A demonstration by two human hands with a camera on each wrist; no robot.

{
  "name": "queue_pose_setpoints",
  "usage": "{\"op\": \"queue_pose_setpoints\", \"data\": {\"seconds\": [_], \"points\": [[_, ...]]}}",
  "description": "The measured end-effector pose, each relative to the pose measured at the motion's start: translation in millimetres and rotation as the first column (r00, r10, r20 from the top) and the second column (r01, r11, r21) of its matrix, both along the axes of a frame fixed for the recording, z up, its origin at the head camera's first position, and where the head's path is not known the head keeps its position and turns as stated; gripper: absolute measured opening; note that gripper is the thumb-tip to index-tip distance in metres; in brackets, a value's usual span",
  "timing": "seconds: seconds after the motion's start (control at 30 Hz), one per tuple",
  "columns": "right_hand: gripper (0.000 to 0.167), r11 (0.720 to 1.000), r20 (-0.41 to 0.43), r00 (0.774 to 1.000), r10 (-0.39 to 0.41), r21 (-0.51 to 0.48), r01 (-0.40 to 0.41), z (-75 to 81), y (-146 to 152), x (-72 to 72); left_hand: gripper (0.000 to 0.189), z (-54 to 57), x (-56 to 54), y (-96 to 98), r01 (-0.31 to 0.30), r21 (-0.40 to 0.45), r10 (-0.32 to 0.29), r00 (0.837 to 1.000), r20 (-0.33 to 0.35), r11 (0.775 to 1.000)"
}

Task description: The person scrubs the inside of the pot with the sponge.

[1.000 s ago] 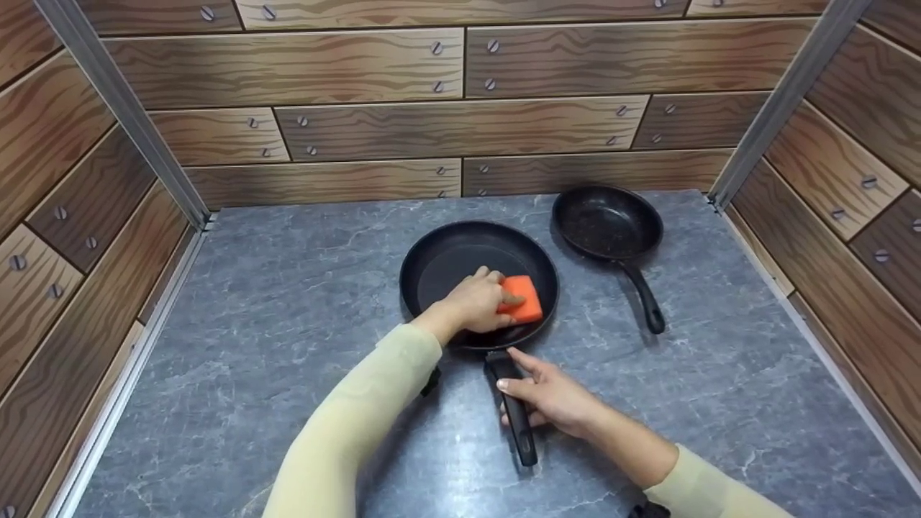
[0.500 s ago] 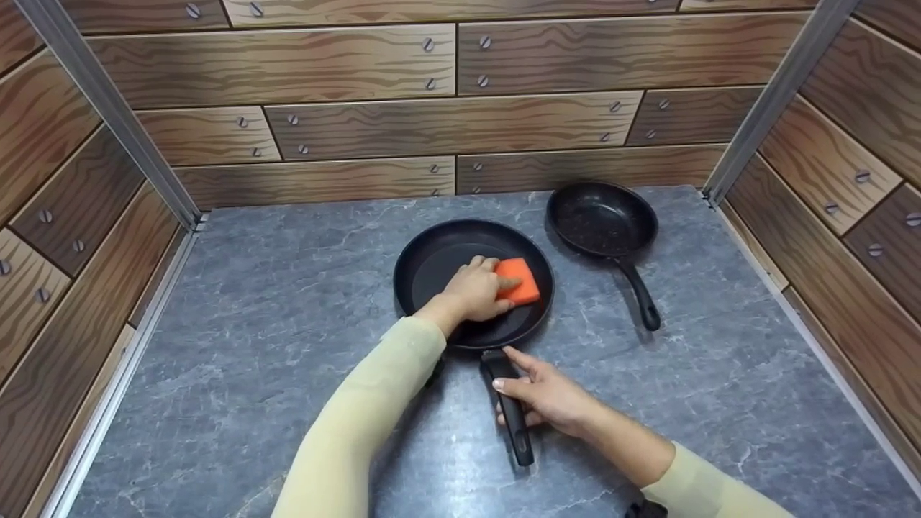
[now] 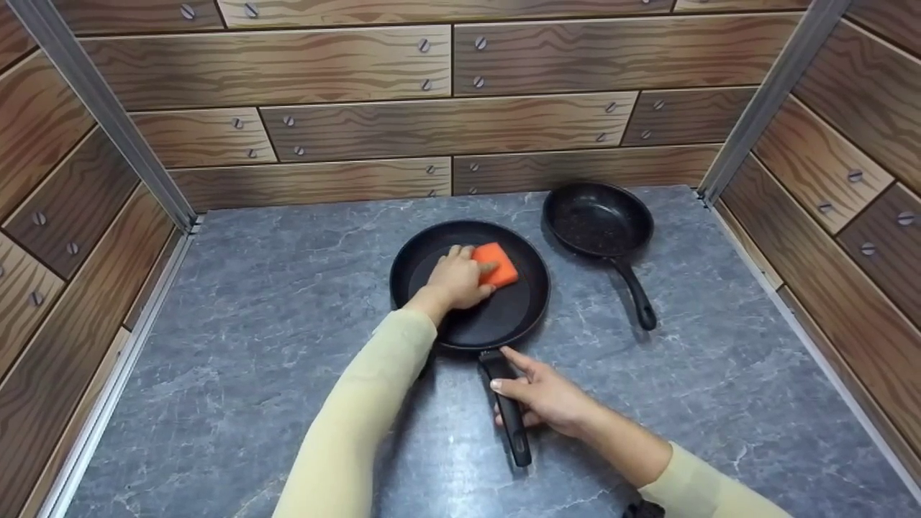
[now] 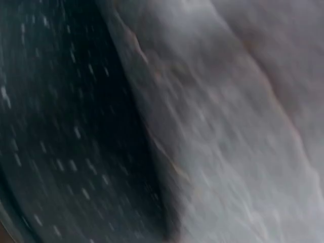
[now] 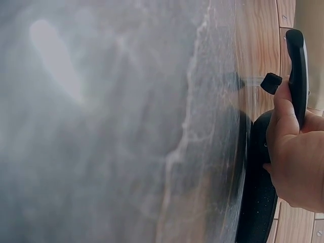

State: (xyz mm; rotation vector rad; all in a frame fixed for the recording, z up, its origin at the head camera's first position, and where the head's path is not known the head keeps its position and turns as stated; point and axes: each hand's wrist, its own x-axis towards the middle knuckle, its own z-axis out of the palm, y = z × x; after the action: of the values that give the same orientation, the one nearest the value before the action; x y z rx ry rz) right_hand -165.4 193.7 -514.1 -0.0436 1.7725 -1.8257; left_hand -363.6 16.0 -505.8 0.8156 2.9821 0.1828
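In the head view, a large black frying pan (image 3: 504, 322) lies on the grey marbled table with its handle (image 3: 513, 428) toward me. My left hand (image 3: 455, 279) reaches into it and holds an orange sponge (image 3: 498, 264) against the pan's inner base, index finger laid over the top. My right hand (image 3: 550, 397) grips the handle near the pan, thumb on top and fingers curled beneath. The right wrist view shows that right hand (image 5: 298, 159) round the handle (image 5: 297, 66). Blurred, the left wrist view has only the pan's dark speckled side (image 4: 71, 131) beside the tabletop.
A smaller black frying pan (image 3: 597, 219) sits at the back right, its handle (image 3: 636, 295) pointing to the front. Plank-patterned walls (image 3: 360, 68) enclose the grey table (image 3: 273, 288) at the back and both sides, with metal strips at the corners.
My left hand has moved the sponge from the pan's right side up and leftward toward its middle. My right hand keeps its grip on the handle. The head view has shifted slightly.
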Motion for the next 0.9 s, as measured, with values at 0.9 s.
{"op": "queue_pose_setpoints", "data": {"seconds": [0.9], "points": [[0.091, 1.0, -0.01, 1.0, -0.005, 0.001, 0.005, 1.1, -1, 0.6, 0.041, 9.9, 2.7, -42.0, -0.17, -0.1, 0.171, 0.985, -0.003, 0.98]]}}
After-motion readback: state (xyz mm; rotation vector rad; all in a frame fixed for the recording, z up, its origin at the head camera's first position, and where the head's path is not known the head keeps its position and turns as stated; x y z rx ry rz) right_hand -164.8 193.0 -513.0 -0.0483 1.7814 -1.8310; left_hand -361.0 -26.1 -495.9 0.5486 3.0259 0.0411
